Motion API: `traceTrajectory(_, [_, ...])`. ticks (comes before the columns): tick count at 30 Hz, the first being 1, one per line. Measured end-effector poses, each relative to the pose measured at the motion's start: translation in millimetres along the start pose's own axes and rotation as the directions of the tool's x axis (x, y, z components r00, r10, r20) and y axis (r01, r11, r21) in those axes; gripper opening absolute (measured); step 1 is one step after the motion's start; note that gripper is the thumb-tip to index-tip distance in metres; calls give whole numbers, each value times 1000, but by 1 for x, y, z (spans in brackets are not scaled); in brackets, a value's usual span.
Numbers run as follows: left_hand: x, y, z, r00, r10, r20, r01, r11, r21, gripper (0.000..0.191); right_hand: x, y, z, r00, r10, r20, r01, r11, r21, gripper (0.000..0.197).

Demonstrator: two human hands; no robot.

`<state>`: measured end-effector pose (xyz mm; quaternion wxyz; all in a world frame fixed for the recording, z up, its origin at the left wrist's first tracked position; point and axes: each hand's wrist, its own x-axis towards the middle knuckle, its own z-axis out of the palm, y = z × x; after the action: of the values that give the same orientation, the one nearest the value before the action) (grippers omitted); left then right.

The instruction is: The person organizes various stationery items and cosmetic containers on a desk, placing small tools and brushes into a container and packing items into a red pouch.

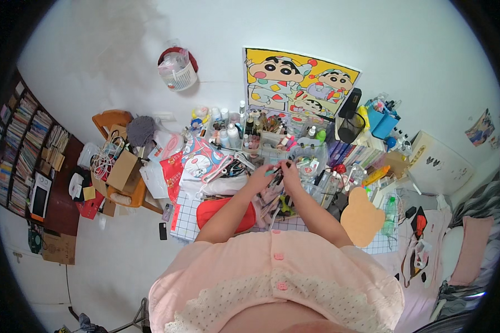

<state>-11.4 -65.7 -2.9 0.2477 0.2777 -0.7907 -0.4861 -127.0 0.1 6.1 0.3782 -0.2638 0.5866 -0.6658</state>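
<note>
Both of my hands are close together over the middle of a crowded table. My left hand (261,179) is closed around dark, slim items that look like pens or makeup pencils (277,178). My right hand (291,174) has its fingertips on a small black piece at the upper end of these items; its exact kind is too small to tell. Under my left forearm lies a red zip pouch (229,213). Beyond my hands stands a clear organizer (271,145) with bottles and brushes. A clear plastic box (316,156) is just past my right hand.
A cartoon-print bag (200,160) and a red packet (173,170) lie at left. Upright books (358,152), a black mesh cup (350,132) and a bear-shaped tan board (361,218) are at right. A wooden chair (139,193) holding cardboard boxes stands left of the table.
</note>
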Motion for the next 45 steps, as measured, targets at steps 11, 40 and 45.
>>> traceTrajectory(11, [58,-9,5,902,-235,362,277,958,-71,26,75,10,-18,992,107,71,-128,853,506,17])
traceTrajectory(40, [170,-107,-23,975,-59,-213,77,994,77,27,205,46,25,919,-384,-93,216,687,-694,18])
traceTrajectory(45, [161,-96,-19,973,-51,-224,87,985,152,24,204,59,8,927,-370,-59,207,638,-742,19])
